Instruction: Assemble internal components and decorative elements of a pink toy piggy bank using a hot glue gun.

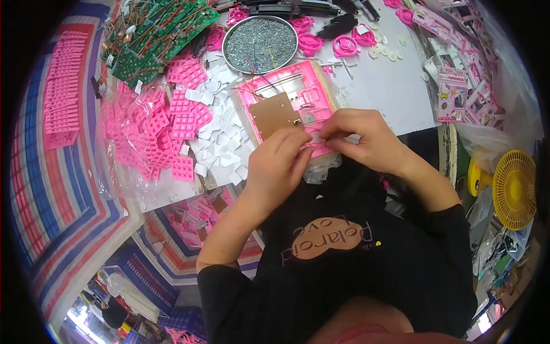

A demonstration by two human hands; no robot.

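Note:
A pink plastic housing (321,98) lies open on a padded, plastic-wrapped support in front of me. A brown circuit board (270,116) covers its left part, and thin wires (264,79) run up from it. My left hand (278,163) is at the near edge of the housing, thumb and forefinger pinched together. My right hand (364,137) comes in from the right, its fingertips closed in a pinch close to the left ones. Whatever small piece lies between the fingertips is too small to make out.
Beyond the housing stands a round metal tray (226,53) full of small screws. Leftward lie white square pieces (220,146), pink button pads (183,123) and green circuit boards (166,40). Pink rings (345,46) lie at the back, printed packages (458,92) and a yellow fan (514,189) at right.

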